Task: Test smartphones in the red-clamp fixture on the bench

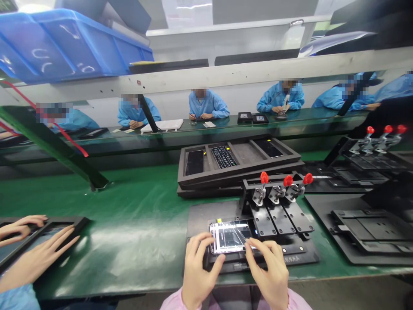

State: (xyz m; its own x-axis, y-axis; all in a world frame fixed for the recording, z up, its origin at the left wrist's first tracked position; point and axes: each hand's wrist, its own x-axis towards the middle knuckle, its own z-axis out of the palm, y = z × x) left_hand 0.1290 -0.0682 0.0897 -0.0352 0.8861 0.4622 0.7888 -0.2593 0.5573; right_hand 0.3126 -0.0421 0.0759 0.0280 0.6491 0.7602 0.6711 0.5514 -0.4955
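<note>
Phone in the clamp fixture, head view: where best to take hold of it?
Probably by its short ends, coming from the near side, where the left hand and right hand sit. The phone lies flat and sideways in the black fixture, and the hinged clamp plates crowd its far edge, so that side looks poor.

Stacked black trays [232, 145] hold what seem to be phone panels [195, 162]; blue-smocked co-workers [206, 105] sit opposite.

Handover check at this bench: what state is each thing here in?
Phone: lying in the black fixture, clear film on top.
Left hand: fingertips on the phone's left edge.
Right hand: fingertips on its right edge.
Toggle clamps: raised, red knobs up.
Black tray: stacked, holding panels.
</note>
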